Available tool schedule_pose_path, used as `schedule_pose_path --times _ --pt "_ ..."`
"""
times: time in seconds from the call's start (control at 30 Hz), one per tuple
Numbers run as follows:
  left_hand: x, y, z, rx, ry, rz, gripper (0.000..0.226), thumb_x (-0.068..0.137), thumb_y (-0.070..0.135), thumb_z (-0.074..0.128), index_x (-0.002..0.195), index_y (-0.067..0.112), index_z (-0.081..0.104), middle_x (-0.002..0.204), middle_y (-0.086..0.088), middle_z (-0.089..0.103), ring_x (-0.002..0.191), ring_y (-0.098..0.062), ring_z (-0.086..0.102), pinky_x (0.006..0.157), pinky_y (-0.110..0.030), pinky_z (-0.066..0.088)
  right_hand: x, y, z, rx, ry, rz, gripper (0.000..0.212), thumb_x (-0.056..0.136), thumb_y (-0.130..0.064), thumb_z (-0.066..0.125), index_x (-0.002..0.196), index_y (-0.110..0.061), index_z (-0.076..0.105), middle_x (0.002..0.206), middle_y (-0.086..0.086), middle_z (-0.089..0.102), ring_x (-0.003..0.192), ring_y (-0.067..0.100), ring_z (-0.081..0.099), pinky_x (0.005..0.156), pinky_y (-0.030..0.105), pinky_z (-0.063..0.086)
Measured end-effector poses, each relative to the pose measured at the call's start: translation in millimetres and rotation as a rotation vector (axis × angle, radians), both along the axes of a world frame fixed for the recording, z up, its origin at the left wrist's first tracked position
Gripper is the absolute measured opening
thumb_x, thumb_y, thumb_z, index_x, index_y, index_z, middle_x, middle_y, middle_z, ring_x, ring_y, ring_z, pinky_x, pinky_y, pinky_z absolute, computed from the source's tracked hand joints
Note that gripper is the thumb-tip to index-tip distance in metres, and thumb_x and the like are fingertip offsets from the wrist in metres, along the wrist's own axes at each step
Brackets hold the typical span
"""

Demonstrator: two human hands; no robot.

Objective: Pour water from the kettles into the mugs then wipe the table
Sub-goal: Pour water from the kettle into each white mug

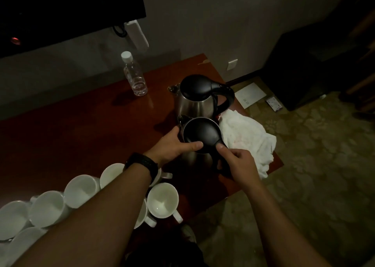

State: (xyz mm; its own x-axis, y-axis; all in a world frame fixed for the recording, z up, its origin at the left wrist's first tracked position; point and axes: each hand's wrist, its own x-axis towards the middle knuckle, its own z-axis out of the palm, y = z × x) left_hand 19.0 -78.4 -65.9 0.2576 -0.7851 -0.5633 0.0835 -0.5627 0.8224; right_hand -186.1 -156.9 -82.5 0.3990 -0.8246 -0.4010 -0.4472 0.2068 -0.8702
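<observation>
While the left hand [172,145] cups the near kettle [199,132] (three-o'clock end of the table [81,128]) and the right hand [237,161] grips its handle, pouring looks unstarted; next, lift toward mugs [162,199] at seven o'clock.

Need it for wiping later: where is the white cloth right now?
In the head view the white cloth lies crumpled at the right edge of the table, just right of the near kettle.
</observation>
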Motion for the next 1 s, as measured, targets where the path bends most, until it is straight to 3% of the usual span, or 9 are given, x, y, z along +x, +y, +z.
schedule_pose_path --times 0.13,0.33,0.53,0.7,0.83,1.0 --pt "-5 0 -9 -0.032 0.049 0.042 0.103 0.059 0.043 0.086 0.150 0.026 0.039 0.139 0.006 0.059 0.127 -0.013 0.056 0.099 -0.026 0.046 5 1 -13 -0.051 -0.069 -0.042 0.059 0.072 -0.072 0.064 0.056 -0.015 0.068 0.045 0.006 0.057 0.040 0.015 0.052 0.045 0.028 0.040" --pt "-10 3 -10 -0.097 0.050 0.090 0.097 0.061 0.043 0.085 0.147 0.030 0.043 0.132 0.012 0.062 0.118 -0.004 0.060 0.087 -0.018 0.050 5 2 -25 -0.109 -0.121 -0.086 0.055 0.072 -0.070 0.067 0.055 -0.017 0.068 0.042 0.004 0.053 0.039 0.016 0.049 0.050 0.034 0.039" --pt "-12 8 -3 -0.180 0.022 0.084 0.095 0.059 0.046 0.094 0.142 0.038 0.048 0.134 0.014 0.063 0.124 -0.006 0.061 0.096 -0.024 0.053 4 11 -11 -0.176 -0.196 -0.109 0.049 0.074 -0.063 0.067 0.055 -0.018 0.067 0.044 0.004 0.054 0.040 0.014 0.047 0.047 0.030 0.038" --pt "-17 17 16 -0.235 -0.018 0.085 0.098 0.056 0.057 0.086 0.144 0.041 0.045 0.146 0.007 0.054 0.133 -0.016 0.055 0.109 -0.044 0.050 -4 19 17 -0.200 -0.242 -0.116 0.049 0.073 -0.062 0.067 0.051 -0.019 0.064 0.043 0.003 0.053 0.041 0.014 0.047 0.048 0.030 0.036" --pt "-31 32 34 -0.285 0.052 0.140 0.083 0.060 0.049 0.086 0.135 0.040 0.051 0.135 0.010 0.065 0.124 -0.010 0.063 0.096 -0.030 0.057 -13 33 40 -0.148 -0.247 -0.123 0.050 0.068 -0.065 0.069 0.044 -0.022 0.060 0.042 0.002 0.052 0.038 0.011 0.046 0.042 0.022 0.036" --pt "-49 56 51 -0.304 0.038 0.155 0.078 0.065 0.045 0.087 0.135 0.039 0.052 0.130 0.016 0.068 0.121 -0.005 0.064 0.094 -0.027 0.057 -30 53 62 -0.138 -0.279 -0.086 0.049 0.068 -0.063 0.070 0.042 -0.022 0.058 0.041 0.000 0.047 0.037 0.011 0.042 0.041 0.020 0.034"
